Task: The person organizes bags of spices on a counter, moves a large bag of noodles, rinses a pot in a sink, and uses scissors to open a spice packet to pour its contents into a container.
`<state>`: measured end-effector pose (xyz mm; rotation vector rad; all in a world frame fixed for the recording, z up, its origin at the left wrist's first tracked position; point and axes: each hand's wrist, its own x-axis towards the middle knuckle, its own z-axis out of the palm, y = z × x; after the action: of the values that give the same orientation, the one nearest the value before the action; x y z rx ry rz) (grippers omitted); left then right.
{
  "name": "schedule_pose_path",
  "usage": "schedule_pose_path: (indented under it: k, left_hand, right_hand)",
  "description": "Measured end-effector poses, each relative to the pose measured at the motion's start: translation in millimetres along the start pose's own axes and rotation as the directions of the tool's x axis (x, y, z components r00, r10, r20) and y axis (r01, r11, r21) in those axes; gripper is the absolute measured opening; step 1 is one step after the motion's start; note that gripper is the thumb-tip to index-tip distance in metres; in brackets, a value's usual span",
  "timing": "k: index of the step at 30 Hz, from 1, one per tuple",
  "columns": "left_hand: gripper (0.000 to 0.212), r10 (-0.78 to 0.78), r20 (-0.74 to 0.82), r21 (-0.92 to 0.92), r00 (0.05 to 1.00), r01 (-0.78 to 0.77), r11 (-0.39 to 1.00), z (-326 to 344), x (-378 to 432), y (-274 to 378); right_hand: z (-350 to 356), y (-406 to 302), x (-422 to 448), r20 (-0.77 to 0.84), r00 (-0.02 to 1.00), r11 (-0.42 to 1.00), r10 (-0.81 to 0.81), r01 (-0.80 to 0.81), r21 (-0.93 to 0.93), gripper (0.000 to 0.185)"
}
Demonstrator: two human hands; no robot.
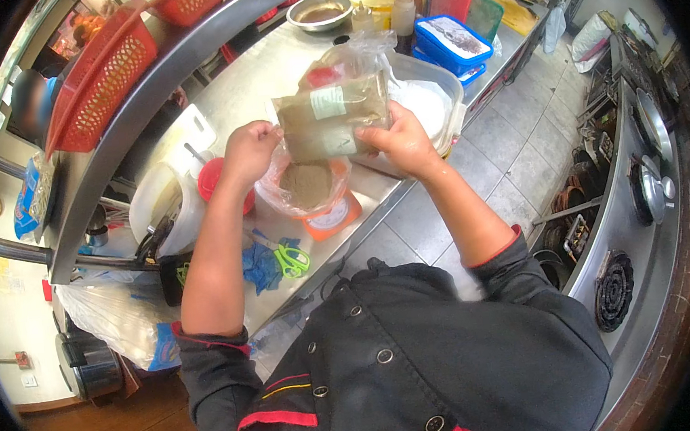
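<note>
A clear plastic bag of brownish-grey powder [334, 119], bearing labels, is held up between my hands. My left hand [253, 151] pinches its left edge; my right hand [401, 141] grips its right side, thumb on the front. Below it, an orange kitchen scale [334, 216] carries a bowl-shaped, plastic-lined container with similar powder [306, 184]. Left of the scale is a red lid or tub [211, 174], partly behind my left forearm. Green-handled scissors [292, 260] lie beside a crumpled blue cloth [261, 267]. Behind my right hand, a clear plastic tub [454, 79] holds white powder [421, 105].
A white bucket [159, 206] stands left on the steel counter [248, 71]. Farther back are a steel bowl [319, 14], squeeze bottles [403, 13] and blue-lidded tubs [452, 38]. A curved steel shelf edge [146, 79] holds red baskets [109, 76]. A person [35, 103] is beyond it. Stoves line the right.
</note>
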<state>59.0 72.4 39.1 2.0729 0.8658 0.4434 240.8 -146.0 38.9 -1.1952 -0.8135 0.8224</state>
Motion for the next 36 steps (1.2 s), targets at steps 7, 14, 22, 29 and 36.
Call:
schedule_pose_path:
  k: [7,14,22,29,36]
  left_hand:
    - [0.022,-0.011,0.011,0.007,1.0,0.011,1.0,1,1,-2]
    - [0.022,-0.031,0.002,-0.007,1.0,0.031,0.999,2,0,4]
    - [0.021,-0.013,0.015,-0.031,1.0,0.014,0.999,3,2,4]
    - [0.023,-0.023,0.01,0.005,1.0,0.023,1.0,3,0,14]
    - [0.022,-0.033,0.033,0.033,0.999,0.032,0.999,1,3,-1]
  right_hand:
    - [-2,7,0,0.017,1.0,1.0,0.0,0.0,0.012,0.035]
    - [-1,3,-3,-0.027,0.999,1.0,0.017,-0.017,0.002,0.034]
    - [-1,4,-1,-0.078,0.996,0.998,-0.054,0.056,0.019,0.034]
    - [-3,1,-2,-0.075,0.994,0.996,-0.084,0.084,-0.009,0.033]
    - [-1,-5,-1,0.009,1.0,0.998,-0.017,0.017,-0.058,0.034]
